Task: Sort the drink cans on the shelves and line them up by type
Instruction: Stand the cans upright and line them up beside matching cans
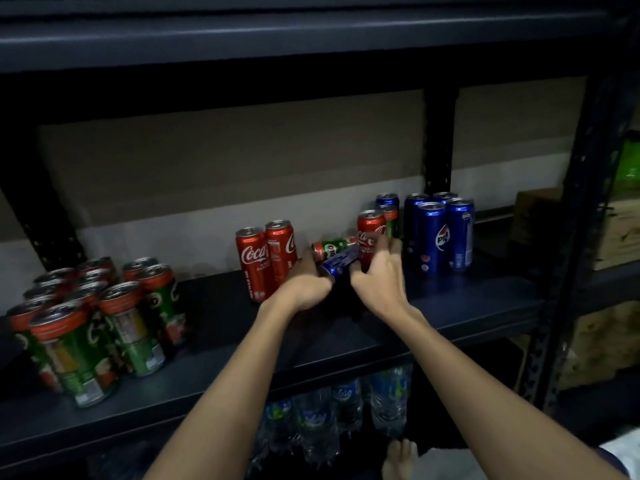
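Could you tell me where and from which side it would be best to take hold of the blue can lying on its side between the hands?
Probably round the middle of the blue can, coming from the front and above. It lies tilted on its side, its round wall facing up, with a fallen green can close behind and red cans to its left.

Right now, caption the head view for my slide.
Both hands, left hand and right hand, gather tipped cans: blue can, green can.

Head view, close, angled forward-down at dark shelf [433,317].
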